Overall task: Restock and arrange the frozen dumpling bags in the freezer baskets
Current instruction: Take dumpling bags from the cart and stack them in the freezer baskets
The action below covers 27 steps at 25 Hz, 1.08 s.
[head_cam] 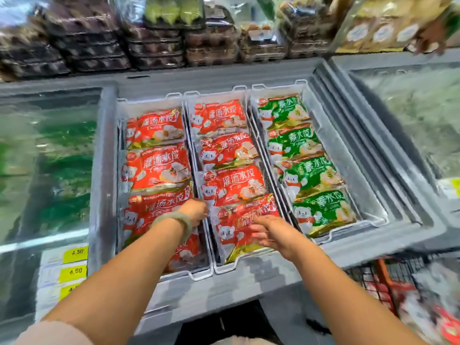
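Note:
Three white freezer baskets sit side by side in an open chest freezer. The left basket (149, 102) and middle basket (216, 94) hold red dumpling bags; the right basket (278, 88) holds green dumpling bags (308, 170). The nearest red bag (239, 215) in the middle basket lies tilted at the front. My left hand (195, 210), with a pale bangle on the wrist, grips that bag's left edge. On the bag's lower right part rests my right hand (267, 231), fingers spread flat.
Closed glass lids cover the freezer sections at left (47, 158) and right (418, 115). Yellow price tags (74, 255) sit on the front left. Stacked egg cartons (159, 46) line the shelf behind. A red shopping cart (388, 277) with goods stands at lower right.

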Tool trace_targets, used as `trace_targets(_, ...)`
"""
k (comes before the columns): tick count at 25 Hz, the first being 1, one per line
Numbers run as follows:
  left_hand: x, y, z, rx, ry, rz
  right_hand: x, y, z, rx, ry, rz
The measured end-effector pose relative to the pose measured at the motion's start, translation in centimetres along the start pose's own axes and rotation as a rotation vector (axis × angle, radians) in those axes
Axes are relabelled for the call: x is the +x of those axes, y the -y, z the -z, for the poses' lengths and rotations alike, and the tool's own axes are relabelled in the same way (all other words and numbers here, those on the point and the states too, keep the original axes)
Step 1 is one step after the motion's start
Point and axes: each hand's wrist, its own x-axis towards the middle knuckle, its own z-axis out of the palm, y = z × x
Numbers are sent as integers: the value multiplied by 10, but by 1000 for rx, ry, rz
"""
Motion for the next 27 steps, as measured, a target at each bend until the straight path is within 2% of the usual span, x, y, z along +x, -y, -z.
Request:
trace_targets(5,-30,-40,-74,99,147,-106,-40,-44,87,284,-193,23)
trace_targets(8,-48,-60,-132,229,200,-164,-61,-75,141,420,-230,35)
trace_targets(13,-73,-81,-244,238,317,-179,-98,-130,230,410,-360,-12)
trace_targets(19,-110,-83,-406,335,400,-198,-145,-212,355,518,-458,11)
trace_targets(23,-132,-75,-489,455,493,-170,-164,-266,410,634,-545,-25)
trace_targets(27,-137,-66,-552,615,535,-159,-172,-305,433,748,-583,-67)
